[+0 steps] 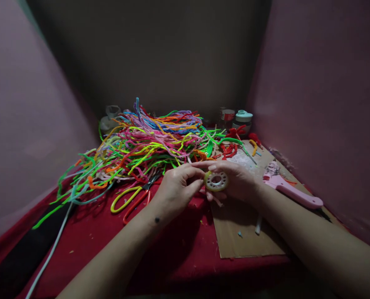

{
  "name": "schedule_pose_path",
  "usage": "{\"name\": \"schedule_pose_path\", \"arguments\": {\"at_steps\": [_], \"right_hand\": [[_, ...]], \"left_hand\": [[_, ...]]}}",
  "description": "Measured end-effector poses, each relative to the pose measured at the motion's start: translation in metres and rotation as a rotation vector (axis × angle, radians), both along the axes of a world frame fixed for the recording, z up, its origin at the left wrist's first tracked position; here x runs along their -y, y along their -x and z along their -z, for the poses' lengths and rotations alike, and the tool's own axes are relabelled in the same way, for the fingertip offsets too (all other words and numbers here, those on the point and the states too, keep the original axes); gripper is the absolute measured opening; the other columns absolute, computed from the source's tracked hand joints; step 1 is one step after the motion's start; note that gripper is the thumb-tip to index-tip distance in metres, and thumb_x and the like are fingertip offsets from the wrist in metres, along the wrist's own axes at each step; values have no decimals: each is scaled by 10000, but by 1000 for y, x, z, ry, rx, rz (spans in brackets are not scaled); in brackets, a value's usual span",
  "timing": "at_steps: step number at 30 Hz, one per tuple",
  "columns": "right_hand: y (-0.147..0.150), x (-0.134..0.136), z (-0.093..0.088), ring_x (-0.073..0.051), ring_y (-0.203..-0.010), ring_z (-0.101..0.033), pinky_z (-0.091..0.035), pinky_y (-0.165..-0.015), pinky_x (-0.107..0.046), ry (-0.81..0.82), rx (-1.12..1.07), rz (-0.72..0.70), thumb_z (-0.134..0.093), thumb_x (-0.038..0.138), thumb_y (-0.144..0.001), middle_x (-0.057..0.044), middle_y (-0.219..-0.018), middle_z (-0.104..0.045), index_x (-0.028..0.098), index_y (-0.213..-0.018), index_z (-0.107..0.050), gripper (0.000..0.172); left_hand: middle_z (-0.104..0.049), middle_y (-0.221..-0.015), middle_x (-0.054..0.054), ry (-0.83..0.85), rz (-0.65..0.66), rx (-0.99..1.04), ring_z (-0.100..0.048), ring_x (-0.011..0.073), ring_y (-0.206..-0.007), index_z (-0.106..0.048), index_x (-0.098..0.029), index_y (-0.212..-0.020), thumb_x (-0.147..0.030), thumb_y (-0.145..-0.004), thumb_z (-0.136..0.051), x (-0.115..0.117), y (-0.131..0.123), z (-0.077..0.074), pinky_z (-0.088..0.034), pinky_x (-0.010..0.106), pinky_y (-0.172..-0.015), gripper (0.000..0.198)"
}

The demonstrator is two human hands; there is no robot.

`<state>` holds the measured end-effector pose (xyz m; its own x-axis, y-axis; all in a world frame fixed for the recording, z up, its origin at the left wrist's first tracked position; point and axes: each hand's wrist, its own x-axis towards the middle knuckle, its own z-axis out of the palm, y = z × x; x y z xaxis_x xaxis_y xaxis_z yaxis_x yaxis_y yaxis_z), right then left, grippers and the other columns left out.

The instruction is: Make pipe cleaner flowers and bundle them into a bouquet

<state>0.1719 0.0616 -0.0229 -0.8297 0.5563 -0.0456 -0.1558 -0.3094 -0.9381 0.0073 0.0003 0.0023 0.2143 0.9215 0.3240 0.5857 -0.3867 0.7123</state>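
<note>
A small roll of tape point(216, 189) with a pale core ringed by holes is held up between my two hands. At its left edge, the thumb and fingers of my left hand point(175, 187) pinch together on the roll's rim or tape end; which one I cannot tell. My right hand point(242, 178) curls around the roll from the right, fingers partly hidden behind it. Beyond both hands lies a large heap of colourful pipe cleaners point(160, 143). Scissors point(145, 192) with one yellow and one red handle rest left of my left hand.
Cardboard point(244, 245) lies on the red cloth point(172, 257) under my right arm, with a white stick point(259, 224) on it. A pink glue gun point(293, 193) is at right. A lidded jar point(243, 118) stands behind. A white cord point(56, 259) runs along the left.
</note>
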Motion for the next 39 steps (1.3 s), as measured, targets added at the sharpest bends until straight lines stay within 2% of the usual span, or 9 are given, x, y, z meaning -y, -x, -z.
{"name": "schedule_pose_path", "arguments": {"at_steps": [6, 12, 15, 18, 21, 24, 28, 33, 39], "right_hand": [[-4, 0, -7, -187, -471, -628, -280, -292, -155, 133, 82, -171, -399, 430, -755, -65, -658, -684, 169, -1211, -412, 526], [-4, 0, -5, -167, -386, -586, -254, -257, -160, 239, 34, -292, -356, 383, -758, -78, -598, -672, 151, -886, -488, 296], [-3, 0, -2, -160, -351, -562, -249, -239, -173, 277, -3, -324, -359, 376, -746, -84, -575, -668, 144, -814, -496, 278], [-1, 1, -1, -162, -345, -558, -245, -232, -176, 306, -3, -329, -360, 387, -730, -85, -565, -663, 141, -812, -499, 294], [0, 4, -2, -165, -332, -548, -236, -227, -179, 311, -17, -328, -342, 372, -721, -89, -561, -658, 148, -808, -480, 277], [0, 6, -4, -173, -331, -551, -231, -223, -177, 322, -33, -328, -309, 357, -730, -95, -557, -658, 163, -793, -446, 246], [-1, 5, -2, -174, -348, -574, -248, -220, -158, 354, -65, -372, -303, 377, -748, -90, -576, -669, 165, -824, -428, 258], [1, -1, 8, -192, -409, -621, -297, -219, -162, 384, -181, -495, -303, 327, -767, -104, -651, -697, 125, -917, -447, 290], [3, -1, 15, -177, -406, -612, -298, -216, -165, 388, -218, -516, -342, 352, -766, -114, -656, -700, 109, -879, -478, 301]], "left_hand": [[-632, -794, 28, -142, 145, -216, -584, 114, -721, -680, -181, -857, -191, -819, -533, 6, 5, -10, -445, 210, -679, 153], [-624, -773, 35, -340, 169, -359, -567, 97, -675, -632, -149, -847, -198, -874, -458, 7, 6, -1, -427, 191, -622, 183], [-611, -782, 40, -398, 215, -384, -547, 91, -668, -601, -140, -876, -181, -894, -414, 7, 7, 3, -420, 185, -620, 193], [-587, -782, 45, -416, 224, -399, -528, 106, -687, -577, -144, -876, -169, -898, -382, 9, 6, 5, -417, 204, -638, 198], [-561, -753, 36, -359, 178, -313, -515, 114, -693, -562, -147, -818, -173, -884, -399, 11, 2, 4, -413, 215, -655, 178], [-557, -726, 19, -175, 159, -140, -518, 98, -667, -559, -147, -772, -188, -883, -412, 14, -1, -1, -415, 198, -641, 189], [-588, -743, 13, 3, 227, -7, -542, 94, -670, -595, -150, -818, -223, -898, -404, 16, 1, -9, -430, 194, -640, 219], [-615, -757, 13, -97, 249, -97, -566, 97, -689, -608, -148, -794, -163, -827, -529, 16, 4, -8, -436, 189, -645, 86], [-609, -756, 25, -346, 229, -325, -547, 98, -672, -580, -150, -832, -116, -863, -446, 15, 6, 0, -419, 187, -605, 141]]}}
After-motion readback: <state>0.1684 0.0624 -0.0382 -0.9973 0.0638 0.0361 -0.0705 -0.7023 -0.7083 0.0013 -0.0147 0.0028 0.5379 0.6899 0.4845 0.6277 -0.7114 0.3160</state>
